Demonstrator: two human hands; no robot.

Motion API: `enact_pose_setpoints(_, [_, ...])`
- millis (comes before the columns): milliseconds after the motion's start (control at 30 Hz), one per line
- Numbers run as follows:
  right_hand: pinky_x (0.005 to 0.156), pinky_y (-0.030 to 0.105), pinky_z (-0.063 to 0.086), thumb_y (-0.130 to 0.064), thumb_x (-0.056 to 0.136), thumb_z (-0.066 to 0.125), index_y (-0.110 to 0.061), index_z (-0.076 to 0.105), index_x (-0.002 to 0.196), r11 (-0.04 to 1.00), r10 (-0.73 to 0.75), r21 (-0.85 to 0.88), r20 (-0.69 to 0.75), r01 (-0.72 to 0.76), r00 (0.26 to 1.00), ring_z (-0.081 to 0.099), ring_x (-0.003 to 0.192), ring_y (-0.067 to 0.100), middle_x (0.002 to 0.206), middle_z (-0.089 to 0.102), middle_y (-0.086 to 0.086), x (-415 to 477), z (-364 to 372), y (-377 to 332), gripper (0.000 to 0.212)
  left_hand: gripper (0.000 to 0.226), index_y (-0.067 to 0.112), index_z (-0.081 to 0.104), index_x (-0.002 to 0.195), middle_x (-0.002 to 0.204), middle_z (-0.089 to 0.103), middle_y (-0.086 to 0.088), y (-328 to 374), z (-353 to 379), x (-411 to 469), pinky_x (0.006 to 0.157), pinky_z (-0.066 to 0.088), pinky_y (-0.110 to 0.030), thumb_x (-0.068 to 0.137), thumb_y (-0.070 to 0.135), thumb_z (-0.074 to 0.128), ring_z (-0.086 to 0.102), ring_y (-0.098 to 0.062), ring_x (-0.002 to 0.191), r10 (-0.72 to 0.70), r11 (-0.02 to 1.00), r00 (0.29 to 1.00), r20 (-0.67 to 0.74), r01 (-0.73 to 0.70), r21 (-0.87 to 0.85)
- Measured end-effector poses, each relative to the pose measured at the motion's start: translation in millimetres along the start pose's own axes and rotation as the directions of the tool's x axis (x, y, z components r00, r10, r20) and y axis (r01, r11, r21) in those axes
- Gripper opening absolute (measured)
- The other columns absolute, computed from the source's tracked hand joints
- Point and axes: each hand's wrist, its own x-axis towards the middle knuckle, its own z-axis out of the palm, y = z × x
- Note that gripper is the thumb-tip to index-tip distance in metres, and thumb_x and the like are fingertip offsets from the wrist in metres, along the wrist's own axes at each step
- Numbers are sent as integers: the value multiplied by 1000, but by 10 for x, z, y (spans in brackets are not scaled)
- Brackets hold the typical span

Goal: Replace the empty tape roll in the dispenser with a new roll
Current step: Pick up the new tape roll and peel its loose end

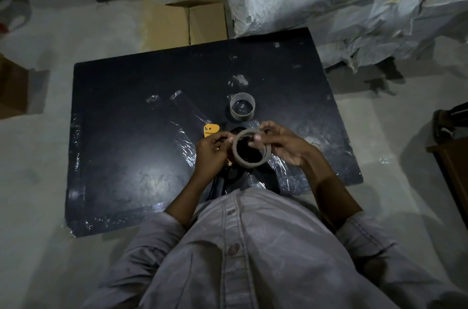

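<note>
I am pinching a tape roll (249,148) between both hands above the black table (131,146): left hand (211,150) gripping its edge, right hand (283,143) fingers curling through its rim.

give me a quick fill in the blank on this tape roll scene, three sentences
1. The tape roll is held by ____ hands.
2. A second ring, the empty core, stands on the ____ board, apart from the hands.
3. The tag beside the left hand is ____ in colour.

Missing words: both; black; orange
</note>
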Motion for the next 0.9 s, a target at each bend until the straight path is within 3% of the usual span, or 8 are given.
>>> enact_pose_setpoints(67, [85, 48, 71, -2, 95, 83, -11, 60, 128, 983, 82, -167, 3, -80, 997, 78, 113, 44, 139, 69, 33, 23, 11, 45, 41, 26, 30, 81, 93, 90, 84, -2, -37, 12, -18, 75, 66, -47, 105, 9, 71, 79, -23, 83, -85, 995, 996, -10, 85, -42])
enact_pose_setpoints(167, [67, 55, 70, -10, 100, 81, -6, 67, 129, 900, 106, -403, -165, -165, 981, 81, 103, 44, 129, 77, 25, 60, 59, 54, 32, 19, 21, 79, 95, 89, 81, -8, -129, -2, -30, 67, 64, -35, 105, 6, 71, 76, -20, 74, -171, 985, 985, -5, 170, -30])
enact_pose_setpoints(300, [50, 46, 67, -8, 98, 82, -5, 80, 122, 765, 25, -615, -267, -190, 963, 82, 90, 50, 120, 80, 24, 113, -17, 98, 24, 7, 1, 70, 102, 93, 74, -25, -238, 79, -176, 48, 63, -35, 106, -1, 65, 75, -29, 54, -284, 959, 952, 115, 282, 39])
enact_pose_setpoints(400, [45, 38, 64, -14, 98, 84, -11, 85, 118, 735, 10, -656, -247, -175, 969, 78, 88, 61, 106, 84, 22, 106, -53, 118, 20, 5, 2, 71, 99, 82, 74, -15, -238, 81, -254, 47, 63, -37, 103, 1, 73, 72, -22, 50, -260, 964, 961, 90, 254, 75])
enact_pose_setpoints(467, [43, 32, 60, -16, 98, 84, -12, 85, 117, 736, 0, -658, -229, -155, 973, 78, 91, 61, 99, 85, 22, 93, -36, 94, 19, 7, 0, 72, 102, 80, 74, -14, -242, 59, -260, 50, 64, -40, 99, 0, 79, 73, -26, 55, -245, 969, 966, 80, 242, 52])
enact_pose_setpoints(567, [41, 29, 56, -13, 99, 83, -8, 84, 120, 718, -60, -690, -201, -97, 978, 81, 90, 52, 95, 86, 14, 79, 23, 28, 21, 12, 3, 73, 106, 87, 73, -24, -237, 54, -261, 53, 66, -43, 98, -3, 79, 73, -33, 63, -199, 979, 976, 92, 203, -31])
enact_pose_setpoints(733, [43, 29, 54, -17, 101, 82, -12, 85, 122, 694, -124, -719, -189, -51, 974, 84, 84, 43, 94, 87, 7, 88, 50, 20, 22, 14, 13, 81, 107, 75, 78, -5, -267, 39, -242, 60, 64, -37, 100, 1, 78, 72, -29, 57, -161, 986, 986, 46, 163, -33])
enact_pose_setpoints(900, [41, 27, 50, -17, 99, 84, -11, 86, 119, 726, -131, -686, -193, -38, 972, 82, 68, 27, 88, 86, 7, 74, 66, 12, 21, 2, 9, 80, 103, 81, 79, -11, -266, 42, -214, 65, 65, -42, 102, 9, 78, 75, -28, 59, -125, 992, 991, 38, 125, -4])
